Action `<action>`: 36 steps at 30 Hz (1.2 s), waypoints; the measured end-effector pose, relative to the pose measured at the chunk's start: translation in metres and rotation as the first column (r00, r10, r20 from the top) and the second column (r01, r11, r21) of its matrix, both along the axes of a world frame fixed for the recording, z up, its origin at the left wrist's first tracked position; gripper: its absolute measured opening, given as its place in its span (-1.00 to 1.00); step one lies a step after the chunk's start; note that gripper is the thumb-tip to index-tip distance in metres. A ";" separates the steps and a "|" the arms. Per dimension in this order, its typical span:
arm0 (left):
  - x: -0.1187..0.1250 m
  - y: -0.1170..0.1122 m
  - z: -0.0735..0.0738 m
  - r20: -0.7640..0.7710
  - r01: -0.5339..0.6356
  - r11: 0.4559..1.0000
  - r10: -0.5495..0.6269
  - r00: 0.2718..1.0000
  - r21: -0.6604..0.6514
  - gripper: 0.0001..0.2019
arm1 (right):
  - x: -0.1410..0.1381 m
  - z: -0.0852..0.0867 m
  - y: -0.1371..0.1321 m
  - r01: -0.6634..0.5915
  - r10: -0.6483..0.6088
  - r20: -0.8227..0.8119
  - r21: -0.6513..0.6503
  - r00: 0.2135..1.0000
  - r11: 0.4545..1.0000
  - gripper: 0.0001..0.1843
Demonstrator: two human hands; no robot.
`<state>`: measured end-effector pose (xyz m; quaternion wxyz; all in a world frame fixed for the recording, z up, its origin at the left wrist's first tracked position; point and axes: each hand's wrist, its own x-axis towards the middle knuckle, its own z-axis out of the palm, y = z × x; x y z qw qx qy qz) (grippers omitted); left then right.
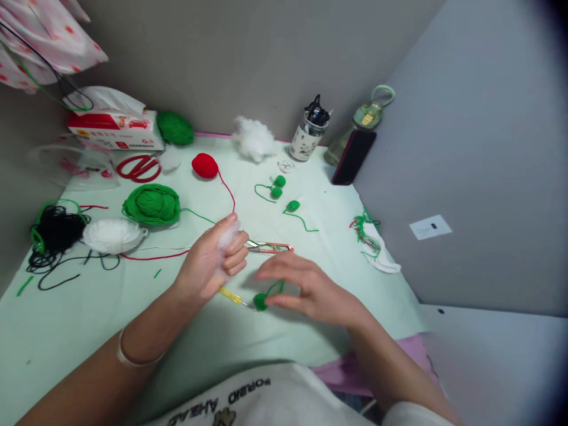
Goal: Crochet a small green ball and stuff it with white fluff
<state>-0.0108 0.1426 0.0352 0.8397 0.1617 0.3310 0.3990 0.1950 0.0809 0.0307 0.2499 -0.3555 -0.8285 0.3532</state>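
My left hand [215, 257] is closed around a tuft of white fibre stuffing [227, 239], some of it showing between thumb and fingers. Fingers apart and slightly blurred, my right hand [306, 284] hovers beside a small green crocheted ball [260, 302] with a yarn tail. A crochet hook with a yellow handle [231, 295] lies with its metal end by that ball. Behind both hands are orange-handled thread snips [270, 247]. Farther back lie two green balls [278, 188] and another green piece [293, 206] with a tail.
Left are a green yarn skein [151, 204], white yarn [113, 235], tangled black yarn [57, 228] and red scissors [139, 168]. A red yarn ball [205, 165], stuffing pile [254, 139], pen jar [306, 139], bottle [368, 115] and phone [354, 157] stand behind. Yarn scraps [366, 234] lie right.
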 end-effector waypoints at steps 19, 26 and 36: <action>-0.024 -0.019 -0.016 -0.643 0.267 0.813 0.163 0.748 0.517 -0.83 | -0.029 -0.015 0.023 -0.120 -0.673 -0.412 -0.892 0.614 0.437 -0.76; -0.009 -0.022 -0.018 -0.696 0.153 0.857 0.281 0.661 0.492 -0.79 | -0.052 -0.021 0.028 0.054 -0.632 -0.389 -0.824 0.671 0.565 -0.76; -0.006 -0.019 -0.031 -0.733 0.049 0.835 0.451 0.510 0.548 -0.79 | -0.053 -0.029 0.026 0.370 -0.418 -0.070 -0.351 0.906 0.860 -0.64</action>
